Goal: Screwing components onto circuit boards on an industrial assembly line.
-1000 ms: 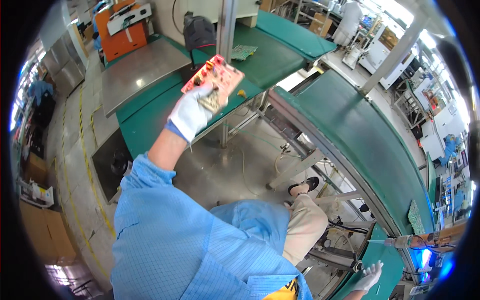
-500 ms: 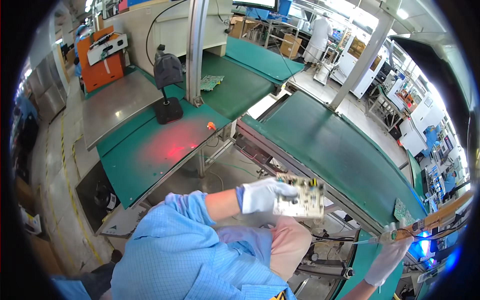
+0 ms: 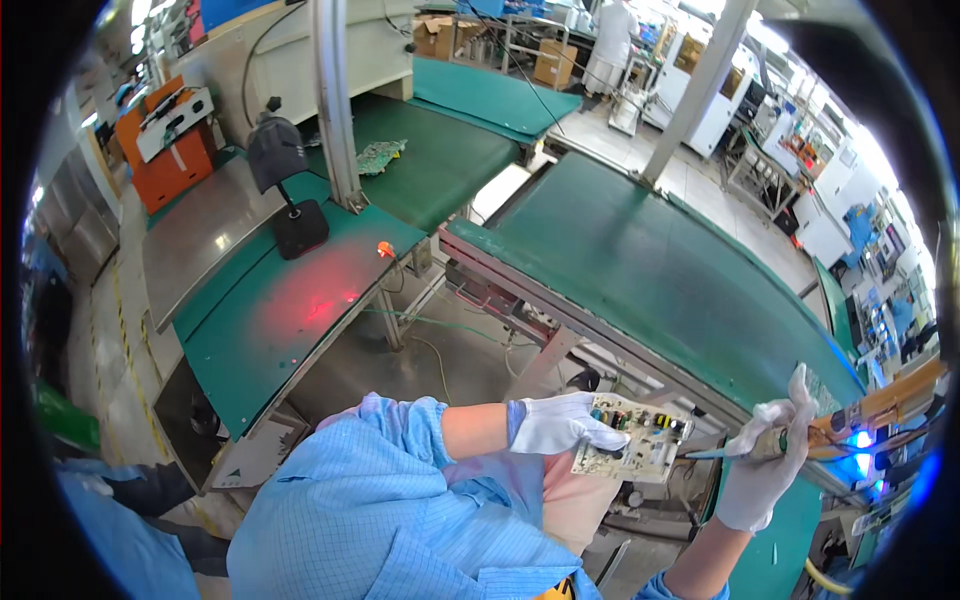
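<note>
My left hand (image 3: 565, 424), in a white glove, grips a circuit board (image 3: 650, 462) by its left edge, thumb on top. The board is pale and carries several components, among them yellow and black ones along its far side. My right hand (image 3: 762, 480), also gloved, is closed around a slim tool (image 3: 708, 453) whose pale narrow end points left toward the board. One finger of that hand is raised. The tool's kind cannot be made out, and I cannot tell whether its tip touches the board.
A green-topped conveyor (image 3: 640, 270) runs ahead and to the right. At right, a wooden bar (image 3: 890, 400) carries wires beside a blue light. Red light falls on the left green table (image 3: 300, 310), where a black stand (image 3: 300, 228) rests. Another person (image 3: 120, 530) is at lower left.
The circuit board has moved right and slightly down, nearer my right hand. My right hand has shifted left and up with the tool. The whole view has turned a little.
</note>
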`<action>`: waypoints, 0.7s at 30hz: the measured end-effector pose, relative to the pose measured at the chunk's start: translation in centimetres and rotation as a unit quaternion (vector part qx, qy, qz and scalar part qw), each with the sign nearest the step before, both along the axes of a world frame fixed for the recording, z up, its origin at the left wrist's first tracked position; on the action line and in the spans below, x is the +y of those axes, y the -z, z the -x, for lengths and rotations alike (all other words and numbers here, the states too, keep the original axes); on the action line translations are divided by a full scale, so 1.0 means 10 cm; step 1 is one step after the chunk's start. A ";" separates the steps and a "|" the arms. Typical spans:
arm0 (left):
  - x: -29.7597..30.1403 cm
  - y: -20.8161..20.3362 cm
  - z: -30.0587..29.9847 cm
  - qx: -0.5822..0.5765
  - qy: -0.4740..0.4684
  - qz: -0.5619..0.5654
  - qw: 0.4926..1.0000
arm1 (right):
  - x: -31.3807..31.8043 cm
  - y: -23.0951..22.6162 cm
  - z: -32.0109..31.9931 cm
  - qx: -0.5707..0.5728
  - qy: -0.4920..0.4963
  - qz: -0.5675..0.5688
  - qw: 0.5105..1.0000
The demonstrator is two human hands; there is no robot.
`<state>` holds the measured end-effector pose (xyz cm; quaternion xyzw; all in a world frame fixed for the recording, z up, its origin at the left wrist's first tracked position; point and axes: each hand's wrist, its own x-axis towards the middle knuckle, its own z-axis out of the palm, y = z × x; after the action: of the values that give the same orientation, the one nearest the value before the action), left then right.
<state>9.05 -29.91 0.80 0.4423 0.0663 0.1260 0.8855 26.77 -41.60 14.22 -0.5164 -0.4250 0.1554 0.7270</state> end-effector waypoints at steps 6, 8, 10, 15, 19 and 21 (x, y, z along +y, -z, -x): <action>-0.08 0.02 -0.17 -0.022 -0.020 0.085 0.996 | 0.30 0.04 0.10 0.034 -0.065 -0.044 0.996; -0.11 -0.15 -0.14 -0.002 -0.013 0.092 0.996 | 0.30 0.07 0.07 0.039 -0.075 -0.031 0.996; -0.11 -0.06 -0.23 0.037 -0.002 0.028 0.999 | 0.31 0.10 -0.02 0.037 -0.172 -0.072 0.982; -0.20 0.01 -0.31 0.026 0.014 0.003 1.000 | 0.15 0.18 -0.18 -0.005 -0.177 -0.086 0.980; -0.27 -0.02 -0.29 0.008 0.012 -0.047 0.999 | 0.09 0.23 -0.26 -0.057 -0.152 -0.081 0.983; -0.29 -0.06 -0.26 0.010 0.013 -0.036 0.999 | 0.08 0.25 -0.28 -0.084 -0.140 -0.081 0.983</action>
<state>11.68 -32.85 1.43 0.4758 0.0645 0.1121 0.8700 29.57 -40.82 11.75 -0.4028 -0.5638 0.1768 0.6990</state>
